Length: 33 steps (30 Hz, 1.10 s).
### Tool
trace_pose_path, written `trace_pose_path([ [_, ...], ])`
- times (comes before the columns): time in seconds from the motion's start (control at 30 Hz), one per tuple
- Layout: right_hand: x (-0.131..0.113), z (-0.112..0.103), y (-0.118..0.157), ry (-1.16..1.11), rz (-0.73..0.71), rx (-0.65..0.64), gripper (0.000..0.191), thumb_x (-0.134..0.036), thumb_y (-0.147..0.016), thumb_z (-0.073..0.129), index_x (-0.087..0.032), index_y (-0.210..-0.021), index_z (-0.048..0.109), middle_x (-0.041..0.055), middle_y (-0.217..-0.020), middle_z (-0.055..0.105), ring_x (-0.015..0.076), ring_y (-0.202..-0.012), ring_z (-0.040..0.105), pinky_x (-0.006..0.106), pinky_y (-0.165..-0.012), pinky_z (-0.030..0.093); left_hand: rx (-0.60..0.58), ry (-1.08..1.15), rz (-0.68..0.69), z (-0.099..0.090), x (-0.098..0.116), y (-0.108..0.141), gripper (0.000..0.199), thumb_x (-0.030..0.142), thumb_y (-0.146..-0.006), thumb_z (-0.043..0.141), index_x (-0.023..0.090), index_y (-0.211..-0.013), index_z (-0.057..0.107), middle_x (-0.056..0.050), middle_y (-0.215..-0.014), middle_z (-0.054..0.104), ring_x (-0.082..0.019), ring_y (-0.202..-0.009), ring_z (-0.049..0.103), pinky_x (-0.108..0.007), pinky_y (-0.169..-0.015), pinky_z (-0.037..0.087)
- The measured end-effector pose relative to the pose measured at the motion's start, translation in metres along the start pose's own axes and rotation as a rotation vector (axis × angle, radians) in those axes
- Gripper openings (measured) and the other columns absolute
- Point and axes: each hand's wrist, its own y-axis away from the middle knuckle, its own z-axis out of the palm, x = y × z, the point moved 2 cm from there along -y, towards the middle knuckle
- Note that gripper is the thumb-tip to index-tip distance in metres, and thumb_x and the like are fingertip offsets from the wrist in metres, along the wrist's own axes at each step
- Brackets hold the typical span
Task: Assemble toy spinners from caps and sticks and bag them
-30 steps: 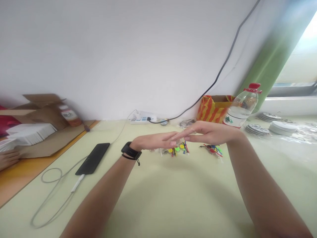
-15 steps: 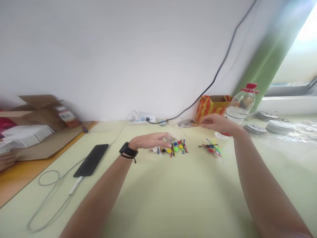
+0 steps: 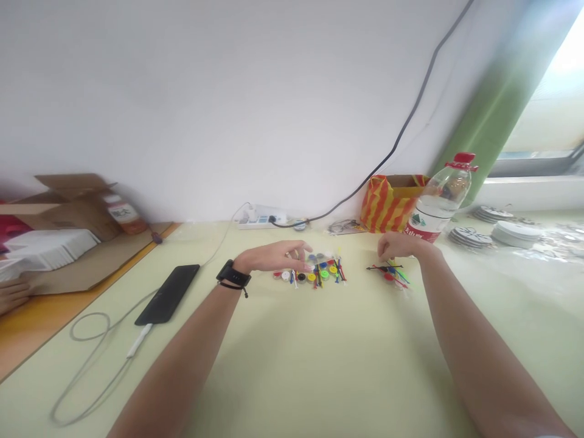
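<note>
My left hand, with a black watch on its wrist, hovers at the left part of a row of small coloured plastic discs and arrow-shaped pieces. Its fingers are bent, and a gap shows between them and the thumb. Something clear and blurred lies by the fingertips; I cannot make out what. My right hand is closed, fingertips pointing down at the back of a smaller pile of arrows and discs. Whatever those fingertips hold is hidden.
A water bottle and a striped red-yellow bag stand behind my right hand. Stacked discs lie far right. A phone with its cable is left; a power strip sits at the wall. Another person's hand shows far left.
My right hand has come down and slightly left, from above the bottle's base to the small pile. My left hand has shifted a little left, its fingers more bent.
</note>
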Motion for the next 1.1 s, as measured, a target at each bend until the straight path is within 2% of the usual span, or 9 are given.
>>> trace_pose_path([
  [0.3, -0.006, -0.026, 0.014, 0.02, -0.006, 0.183, 0.014, -0.015, -0.068, 0.065, -0.019, -0.079, 0.072, 0.0056, -0.085, 0.076, 0.0215, -0.079, 0.071, 0.026, -0.063, 0.05, 0.008, -0.015, -0.012, -0.002, -0.004, 0.0, 0.068, 0.064, -0.087, 0.064, 0.024, -0.14, 0.053, -0.009, -0.115, 0.066, -0.026, -0.101, 0.062, -0.034, -0.084, 0.046],
  [0.4, -0.009, -0.037, 0.021, 0.055, 0.009, 0.307, 0.019, -0.011, -0.067, 0.064, -0.02, -0.081, 0.072, 0.0061, -0.089, 0.076, 0.0235, -0.082, 0.071, 0.029, -0.066, 0.052, -0.006, -0.021, -0.013, -0.002, -0.003, 0.001, 0.069, 0.065, -0.088, 0.062, 0.025, -0.143, 0.051, -0.009, -0.116, 0.067, -0.027, -0.104, 0.062, -0.035, -0.086, 0.046],
  [0.47, -0.015, -0.045, 0.03, 0.058, -0.007, 0.443, 0.02, -0.009, -0.067, 0.065, -0.021, -0.081, 0.072, 0.0061, -0.088, 0.076, 0.0249, -0.082, 0.071, 0.032, -0.069, 0.053, -0.003, -0.02, -0.007, -0.003, -0.003, 0.001, 0.068, 0.064, -0.089, 0.061, 0.025, -0.143, 0.051, -0.009, -0.118, 0.067, -0.028, -0.107, 0.061, -0.035, -0.088, 0.045],
  [0.57, -0.038, -0.056, 0.051, -0.102, -0.143, 0.674, 0.016, -0.014, -0.072, 0.067, -0.021, -0.085, 0.072, 0.0057, -0.088, 0.076, 0.0252, -0.083, 0.071, 0.036, -0.077, 0.056, 0.007, 0.028, 0.025, -0.004, -0.003, 0.002, 0.063, 0.063, -0.091, 0.059, 0.026, -0.142, 0.053, -0.009, -0.124, 0.065, -0.029, -0.113, 0.059, -0.035, -0.093, 0.044],
  [0.7, -0.082, -0.059, 0.079, -0.544, -0.433, 0.886, 0.017, -0.033, -0.08, 0.072, -0.023, -0.094, 0.07, 0.0063, -0.098, 0.075, 0.0257, -0.091, 0.071, 0.041, -0.086, 0.058, 0.006, 0.15, 0.1, -0.004, -0.003, 0.002, 0.058, 0.062, -0.094, 0.053, 0.027, -0.14, 0.056, -0.009, -0.127, 0.063, -0.027, -0.114, 0.059, -0.036, -0.095, 0.044],
  [0.77, -0.103, -0.055, 0.083, -0.683, -0.498, 0.859, 0.019, -0.037, -0.08, 0.075, -0.024, -0.094, 0.07, 0.0075, -0.1, 0.074, 0.027, -0.094, 0.07, 0.042, -0.084, 0.058, -0.001, 0.197, 0.118, -0.004, -0.003, 0.001, 0.057, 0.062, -0.095, 0.052, 0.026, -0.139, 0.056, -0.01, -0.125, 0.063, -0.026, -0.113, 0.059, -0.036, -0.095, 0.044],
  [0.87, -0.126, -0.044, 0.078, -0.766, -0.526, 0.705, 0.025, -0.04, -0.078, 0.078, -0.022, -0.093, 0.069, 0.0081, -0.092, 0.074, 0.0267, -0.09, 0.07, 0.04, -0.079, 0.058, -0.024, 0.253, 0.121, -0.001, -0.003, -0.001, 0.057, 0.062, -0.095, 0.052, 0.026, -0.139, 0.055, -0.009, -0.119, 0.064, -0.025, -0.109, 0.06, -0.036, -0.095, 0.045],
  [0.97, -0.14, -0.031, 0.068, -0.741, -0.549, 0.594, 0.032, -0.043, -0.075, 0.08, -0.02, -0.094, 0.069, 0.0068, -0.087, 0.074, 0.0234, -0.085, 0.07, 0.034, -0.073, 0.056, -0.07, 0.322, 0.121, 0.005, -0.001, -0.005, 0.055, 0.06, -0.095, 0.052, 0.027, -0.14, 0.052, -0.006, -0.107, 0.064, -0.023, -0.099, 0.061, -0.036, -0.093, 0.046],
  [1.1, -0.153, -0.017, 0.058, -0.616, -0.549, 0.541, 0.027, -0.04, -0.079, 0.076, -0.019, -0.093, 0.07, 0.0056, -0.087, 0.075, 0.0205, -0.083, 0.069, 0.031, -0.071, 0.054, -0.101, 0.404, 0.129, 0.009, 0.004, -0.007, 0.051, 0.055, -0.096, 0.052, 0.026, -0.137, 0.053, -0.006, -0.105, 0.063, -0.022, -0.093, 0.06, -0.037, -0.09, 0.046],
])
